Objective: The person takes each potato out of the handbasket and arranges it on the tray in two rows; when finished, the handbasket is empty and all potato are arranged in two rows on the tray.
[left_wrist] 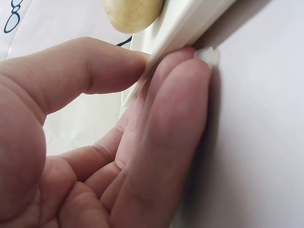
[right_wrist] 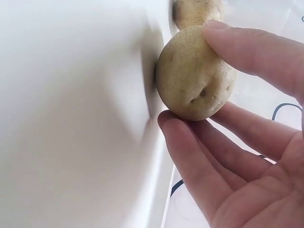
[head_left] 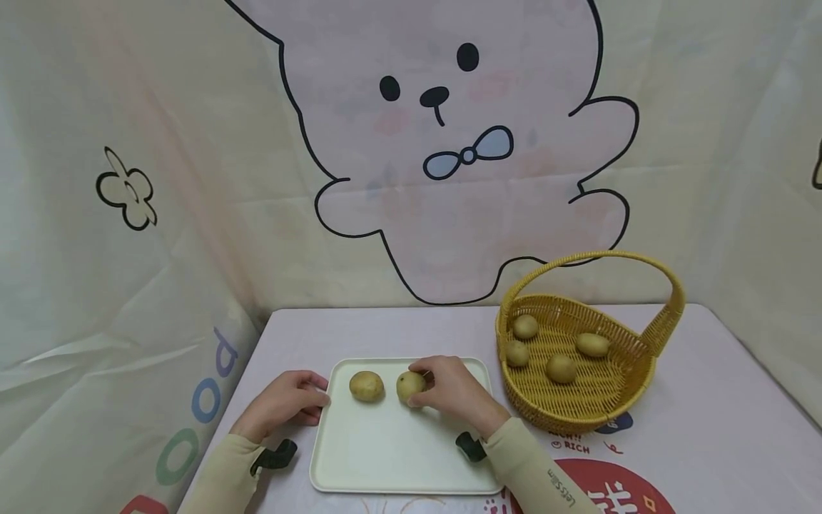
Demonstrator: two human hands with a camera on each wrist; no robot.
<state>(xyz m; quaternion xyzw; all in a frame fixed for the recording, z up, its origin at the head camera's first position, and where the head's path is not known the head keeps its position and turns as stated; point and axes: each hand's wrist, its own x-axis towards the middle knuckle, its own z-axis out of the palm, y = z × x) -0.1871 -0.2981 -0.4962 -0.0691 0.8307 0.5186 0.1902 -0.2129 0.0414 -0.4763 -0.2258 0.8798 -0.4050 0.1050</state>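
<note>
Your R hand [head_left: 454,390] pinches round tan potato [head_left: 408,387], approx. 3 o'clock from L hand [head_left: 284,402], which grips white rectangular plastic tray [head_left: 385,457].

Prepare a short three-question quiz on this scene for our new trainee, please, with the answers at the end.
1. How many potatoes lie in the woven basket?

2. True or false: the left hand grips the basket's handle.

3. Which hand has a potato between thumb and fingers?
A) the left
B) the right
C) neither

Key:
1. Four.
2. False; it holds the edge of the white tray.
3. B, the right hand.
</note>
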